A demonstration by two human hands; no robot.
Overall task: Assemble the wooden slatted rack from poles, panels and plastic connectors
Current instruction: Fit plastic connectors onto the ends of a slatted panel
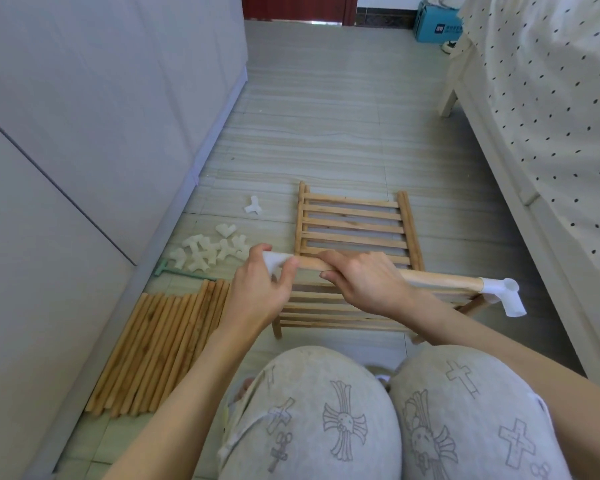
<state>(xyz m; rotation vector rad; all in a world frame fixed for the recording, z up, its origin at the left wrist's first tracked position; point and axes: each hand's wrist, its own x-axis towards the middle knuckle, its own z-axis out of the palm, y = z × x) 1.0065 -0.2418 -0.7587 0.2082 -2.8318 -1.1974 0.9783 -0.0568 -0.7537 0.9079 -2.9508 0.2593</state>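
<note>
I hold a wooden pole [440, 279] level above the floor. My right hand [364, 280] grips its middle. My left hand [262, 285] pinches a white plastic connector [274, 260] at the pole's left end. Another white connector [503, 294] caps the right end. Under the pole stands a slatted panel [350, 315] with short legs. Beyond it a second slatted panel [354, 225] lies flat on the floor. Several loose poles [160, 351] lie side by side at the left. A heap of white connectors [212, 252] sits behind them, with one more connector [254, 205] apart.
A grey cabinet [101, 116] runs along the left. A bed with a dotted cover [551, 133] fills the right side. A green mallet [174, 271] lies by the connector heap. My knees in grey trousers [378, 410] fill the bottom. A blue box [437, 24] is far back.
</note>
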